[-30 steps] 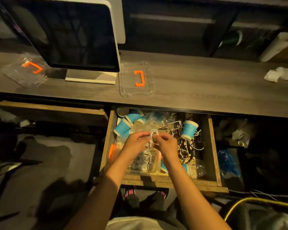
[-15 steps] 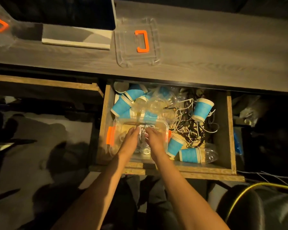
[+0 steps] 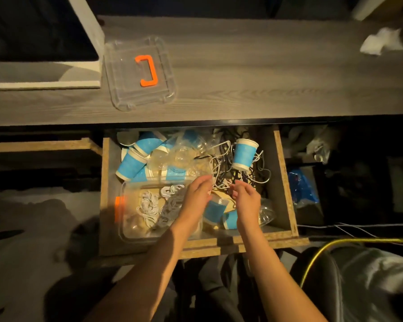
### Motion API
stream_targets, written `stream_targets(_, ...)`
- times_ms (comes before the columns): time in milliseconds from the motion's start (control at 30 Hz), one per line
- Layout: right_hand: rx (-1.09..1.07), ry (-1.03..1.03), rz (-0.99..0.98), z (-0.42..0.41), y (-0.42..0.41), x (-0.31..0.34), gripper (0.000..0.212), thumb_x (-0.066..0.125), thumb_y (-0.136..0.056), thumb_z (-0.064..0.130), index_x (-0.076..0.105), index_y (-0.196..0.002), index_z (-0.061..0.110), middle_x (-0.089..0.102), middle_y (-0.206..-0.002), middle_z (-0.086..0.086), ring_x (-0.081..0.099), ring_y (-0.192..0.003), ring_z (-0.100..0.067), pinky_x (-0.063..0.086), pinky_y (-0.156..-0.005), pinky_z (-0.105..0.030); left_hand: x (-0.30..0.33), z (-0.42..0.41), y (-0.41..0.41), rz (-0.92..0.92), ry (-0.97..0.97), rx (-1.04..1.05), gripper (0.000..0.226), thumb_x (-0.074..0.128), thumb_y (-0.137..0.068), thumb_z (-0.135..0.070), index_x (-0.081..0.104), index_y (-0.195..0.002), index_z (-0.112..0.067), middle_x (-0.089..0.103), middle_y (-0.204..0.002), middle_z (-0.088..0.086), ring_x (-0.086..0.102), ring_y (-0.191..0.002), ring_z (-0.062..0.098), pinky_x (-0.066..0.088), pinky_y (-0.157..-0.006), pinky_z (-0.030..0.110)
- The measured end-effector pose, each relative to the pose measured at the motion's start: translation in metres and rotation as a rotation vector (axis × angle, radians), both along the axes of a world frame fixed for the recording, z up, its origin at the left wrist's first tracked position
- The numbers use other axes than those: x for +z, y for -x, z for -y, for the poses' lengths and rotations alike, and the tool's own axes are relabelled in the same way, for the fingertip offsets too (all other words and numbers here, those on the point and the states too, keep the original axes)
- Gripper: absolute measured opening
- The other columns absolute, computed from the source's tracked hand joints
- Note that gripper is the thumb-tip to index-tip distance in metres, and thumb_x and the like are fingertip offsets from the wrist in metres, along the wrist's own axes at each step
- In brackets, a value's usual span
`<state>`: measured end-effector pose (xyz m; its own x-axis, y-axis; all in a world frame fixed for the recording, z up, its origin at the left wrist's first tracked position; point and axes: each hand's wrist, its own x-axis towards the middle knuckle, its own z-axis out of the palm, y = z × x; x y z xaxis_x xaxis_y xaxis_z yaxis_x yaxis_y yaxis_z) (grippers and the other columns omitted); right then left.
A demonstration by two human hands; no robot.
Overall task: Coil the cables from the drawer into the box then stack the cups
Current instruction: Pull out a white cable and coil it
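The grey wood-grain desk top (image 3: pixel 254 73) runs across the upper part of the view. On it lies a clear plastic lid with an orange handle (image 3: pixel 139 73), off the box, beside the white base of a monitor (image 3: pixel 44 76).

Below the desk edge, the open chipboard drawer (image 3: pixel 285 182) holds all task items. In its front-left area sits the clear plastic box with an orange latch (image 3: pixel 126 219). Several coiled white cables (image 3: pixel 159 205) already lie inside the box; this portion of the coiling step is judged complete.

In the rear-right area of the drawer, a tangle of loose black and white cables (image 3: pixel 230 168) remains uncoiled. This is the larger remaining portion of the first step.

The blue paper cups with white rims (image 3: pixel 132 162) lie scattered: a group on their sides at the rear left, one (image 3: pixel 244 154) on the tangle, others at the front between the forearms. Clear plastic cups (image 3: pixel 177 154) lie among them. No stack is visible; the stacking step is judged not yet begun.

The left hand (image 3: pixel 197 194) hovers at the right edge of the box, fingers loosely curled towards the tangle; a white cable passes at its fingertips, but a grip cannot be confirmed. The right hand (image 3: pixel 247 198) is just beside it, fingers relaxed and partly curled, with nothing visibly held.
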<state>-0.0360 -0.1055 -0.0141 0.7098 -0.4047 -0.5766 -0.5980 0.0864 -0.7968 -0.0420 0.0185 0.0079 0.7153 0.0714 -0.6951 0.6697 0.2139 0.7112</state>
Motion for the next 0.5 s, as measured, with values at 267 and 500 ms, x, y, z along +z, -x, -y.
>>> stream_targets(267, 0.286, 0.141, -0.142, 0.03, -0.034, -0.067, 0.015, 0.058, -0.092, 0.013, 0.072, -0.092, 0.016, 0.068, -0.085, -0.001, 0.062, -0.085, -0.018, 0.052, -0.084, -0.04, -0.081, 0.052, -0.021, -0.176, -0.076, 0.018, 0.061, 0.05, -0.087, -0.069, 0.062, -0.127, -0.024, 0.06, -0.127, -0.007, 0.051, -0.125, 0.013, 0.033, -0.112, 0.033)
stream_targets(500, 0.204, 0.508, -0.034, 0.053, -0.031, -0.093, 0.029, 0.071, -0.087, 0.021, 0.066, -0.115, 0.014, 0.064, -0.109, 0.001, 0.056, -0.104, -0.015, 0.049, -0.095, -0.041, -0.097, 0.063, -0.028, -0.1, -0.077, 0.01, 0.065, 0.049, -0.077, -0.07, 0.063, -0.125, -0.029, 0.062, -0.133, -0.006, 0.055, -0.124, 0.009, 0.038, -0.11, 0.033)
